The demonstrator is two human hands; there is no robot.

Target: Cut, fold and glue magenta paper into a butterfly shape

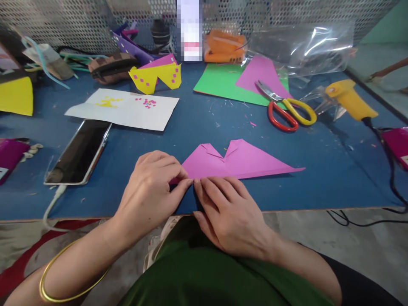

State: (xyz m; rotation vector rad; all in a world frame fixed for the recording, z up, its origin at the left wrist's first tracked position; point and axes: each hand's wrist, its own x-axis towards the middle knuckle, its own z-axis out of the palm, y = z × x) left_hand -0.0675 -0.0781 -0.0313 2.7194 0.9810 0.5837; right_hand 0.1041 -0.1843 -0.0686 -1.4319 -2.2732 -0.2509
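Note:
A pink folded paper lies near the front edge of the blue table, with a V-shaped notch at its top and a narrow fold along its lower edge. My left hand pinches the lower left edge between thumb and fingertips. Beside it, my right hand rests its fingertips on the same lower edge, fingers stretched out and thumb apart below. The left end of the paper is hidden behind my left hand. Its pointed right tip lifts slightly off the table.
Scissors with red and yellow handles lie partly on green paper. A yellow glue gun stands at right. White paper holds small cut bits; a yellow folded paper piece is behind it. A charging phone lies left.

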